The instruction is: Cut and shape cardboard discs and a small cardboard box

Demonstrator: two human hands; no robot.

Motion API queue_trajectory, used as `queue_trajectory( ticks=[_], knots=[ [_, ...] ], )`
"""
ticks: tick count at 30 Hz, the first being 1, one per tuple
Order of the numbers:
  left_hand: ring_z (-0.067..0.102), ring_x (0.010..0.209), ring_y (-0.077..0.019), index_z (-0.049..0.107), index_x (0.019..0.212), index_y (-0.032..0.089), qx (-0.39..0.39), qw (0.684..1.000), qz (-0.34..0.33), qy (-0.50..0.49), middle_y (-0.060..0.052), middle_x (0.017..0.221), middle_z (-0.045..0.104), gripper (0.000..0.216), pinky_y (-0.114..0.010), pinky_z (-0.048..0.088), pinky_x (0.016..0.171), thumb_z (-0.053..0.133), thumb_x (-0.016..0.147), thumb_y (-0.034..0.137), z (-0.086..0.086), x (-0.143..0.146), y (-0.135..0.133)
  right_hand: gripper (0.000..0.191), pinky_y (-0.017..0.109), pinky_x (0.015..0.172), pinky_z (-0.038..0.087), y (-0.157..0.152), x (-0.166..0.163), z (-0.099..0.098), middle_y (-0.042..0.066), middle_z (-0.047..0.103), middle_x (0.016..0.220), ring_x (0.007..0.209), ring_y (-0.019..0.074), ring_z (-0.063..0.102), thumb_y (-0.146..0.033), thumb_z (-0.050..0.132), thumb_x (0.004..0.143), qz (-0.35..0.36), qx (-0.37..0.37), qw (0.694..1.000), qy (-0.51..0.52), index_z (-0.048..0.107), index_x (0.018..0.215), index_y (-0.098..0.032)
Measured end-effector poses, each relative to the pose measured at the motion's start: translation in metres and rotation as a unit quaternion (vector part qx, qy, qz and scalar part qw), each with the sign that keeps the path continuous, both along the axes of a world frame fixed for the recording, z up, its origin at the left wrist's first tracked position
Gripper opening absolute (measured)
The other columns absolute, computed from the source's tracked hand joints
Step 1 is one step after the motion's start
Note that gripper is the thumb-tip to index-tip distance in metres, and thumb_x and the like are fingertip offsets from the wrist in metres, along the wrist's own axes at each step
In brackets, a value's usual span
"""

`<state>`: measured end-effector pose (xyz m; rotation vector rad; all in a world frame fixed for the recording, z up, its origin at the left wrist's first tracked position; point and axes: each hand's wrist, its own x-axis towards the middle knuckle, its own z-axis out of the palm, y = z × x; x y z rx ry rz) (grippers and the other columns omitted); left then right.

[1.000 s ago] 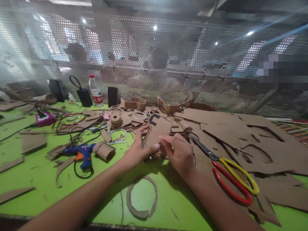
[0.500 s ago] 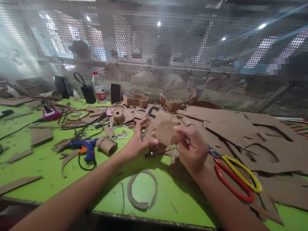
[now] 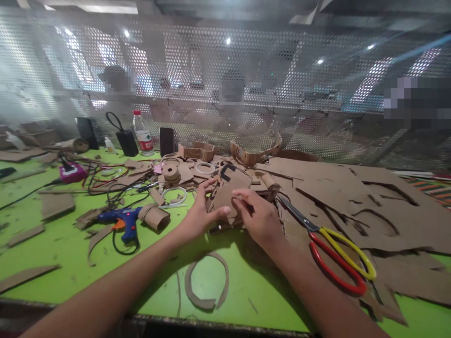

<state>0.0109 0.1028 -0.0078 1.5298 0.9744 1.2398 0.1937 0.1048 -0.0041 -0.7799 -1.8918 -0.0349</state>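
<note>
My left hand (image 3: 201, 211) reaches round a cardboard piece with its thumb and fingers wide apart, gripping its left side. Part of that piece is hidden behind the fingers. A rounded flat cardboard disc (image 3: 222, 199) lies against it, its near edge by my left thumb. With thumb and forefinger together, my right hand (image 3: 259, 216) pinches the disc's right edge. Scissors (image 3: 310, 226) with one red and one yellow handle lie just right of my right hand, blades pointing toward the cardboard. An open cardboard ring (image 3: 189, 281) rests on the green table below both hands.
A blue glue gun (image 3: 130, 218) lies left beside a rolled cardboard tube (image 3: 155, 216). Large cardboard sheets (image 3: 327, 188) cover the right side. Behind stand a water bottle (image 3: 144, 136), a black phone (image 3: 167, 142) and curved cardboard shapes (image 3: 252, 155) before a perforated metal screen (image 3: 197, 61).
My right hand has moved left with the cardboard disc, bringing it over the piece at my left hand. The scissors' blades now show more. The camera view has shifted slightly.
</note>
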Motion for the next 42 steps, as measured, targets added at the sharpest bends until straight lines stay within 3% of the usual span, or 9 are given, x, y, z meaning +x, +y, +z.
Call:
queue_trajectory(
  ticks=[4, 8, 16, 23, 29, 38, 42],
  knots=[
    [0.047, 0.128, -0.0339, 0.030, 0.134, 0.026, 0.011, 1.000, 0.013, -0.003, -0.014, 0.133, 0.043, 0.078, -0.047, 0.049, 0.098, 0.075, 0.077, 0.054, 0.0012, -0.0001, 0.0001, 0.015, 0.022, 0.063, 0.051, -0.0006, -0.0001, -0.0002, 0.002, 0.074, 0.074, 0.063, 0.0158, 0.069, -0.018, 0.055, 0.095, -0.003, -0.022, 1.000, -0.010, 0.066, 0.106, -0.018],
    [0.042, 0.133, -0.0328, 0.033, 0.133, 0.026, 0.021, 1.000, 0.015, 0.009, -0.012, 0.133, 0.044, 0.074, -0.049, 0.038, 0.110, 0.076, 0.077, 0.047, 0.0032, -0.0014, -0.0005, 0.017, 0.022, 0.060, 0.051, -0.0016, -0.0014, -0.0020, 0.000, 0.070, 0.068, 0.059, 0.0152, 0.067, -0.022, 0.054, 0.096, -0.014, -0.023, 1.000, 0.000, 0.066, 0.108, -0.019],
    [0.036, 0.140, -0.0325, 0.034, 0.132, 0.024, 0.017, 0.999, 0.020, 0.043, -0.014, 0.142, 0.040, 0.070, -0.049, 0.030, 0.116, 0.074, 0.079, 0.046, 0.0064, 0.0006, -0.0053, 0.016, 0.024, 0.065, 0.055, -0.0022, 0.0004, -0.0010, 0.005, 0.079, 0.086, 0.068, 0.0168, 0.074, -0.017, 0.055, 0.095, -0.012, 0.031, 0.999, -0.002, 0.069, 0.103, -0.020],
    [0.037, 0.138, -0.0364, 0.035, 0.132, 0.021, -0.013, 0.999, 0.023, 0.025, -0.019, 0.143, 0.040, 0.076, -0.054, 0.038, 0.110, 0.075, 0.076, 0.054, 0.0036, -0.0019, 0.0002, 0.021, 0.025, 0.071, 0.057, -0.0032, 0.0021, 0.0022, 0.005, 0.079, 0.088, 0.077, 0.0168, 0.075, -0.013, 0.049, 0.097, 0.007, 0.074, 0.997, 0.013, 0.068, 0.101, -0.022],
    [0.054, 0.122, -0.0340, 0.034, 0.137, 0.022, -0.023, 1.000, -0.008, 0.015, -0.016, 0.135, 0.047, 0.080, -0.051, 0.047, 0.101, 0.077, 0.076, 0.051, 0.0046, 0.0011, -0.0067, 0.016, 0.023, 0.068, 0.057, -0.0016, -0.0008, 0.0008, 0.006, 0.080, 0.089, 0.074, 0.0168, 0.076, -0.014, 0.053, 0.096, -0.009, 0.050, 0.999, -0.004, 0.067, 0.099, -0.020],
    [0.037, 0.138, -0.0334, 0.040, 0.127, 0.024, 0.022, 0.999, 0.040, -0.017, -0.014, 0.137, 0.045, 0.066, -0.050, 0.031, 0.114, 0.077, 0.076, 0.045, 0.0000, 0.0048, -0.0049, 0.016, 0.023, 0.065, 0.055, -0.0017, 0.0007, -0.0013, 0.005, 0.079, 0.085, 0.068, 0.0167, 0.075, -0.017, 0.055, 0.095, -0.011, 0.019, 1.000, -0.021, 0.068, 0.103, -0.020],
    [0.037, 0.138, -0.0325, 0.041, 0.127, 0.025, 0.027, 0.999, 0.037, -0.018, -0.013, 0.138, 0.045, 0.064, -0.048, 0.032, 0.113, 0.076, 0.077, 0.045, 0.0008, 0.0035, -0.0037, 0.015, 0.021, 0.058, 0.052, -0.0026, 0.0005, -0.0015, 0.002, 0.075, 0.075, 0.058, 0.0146, 0.070, -0.020, 0.055, 0.095, -0.014, -0.001, 1.000, -0.016, 0.068, 0.103, -0.021]
  ],
)
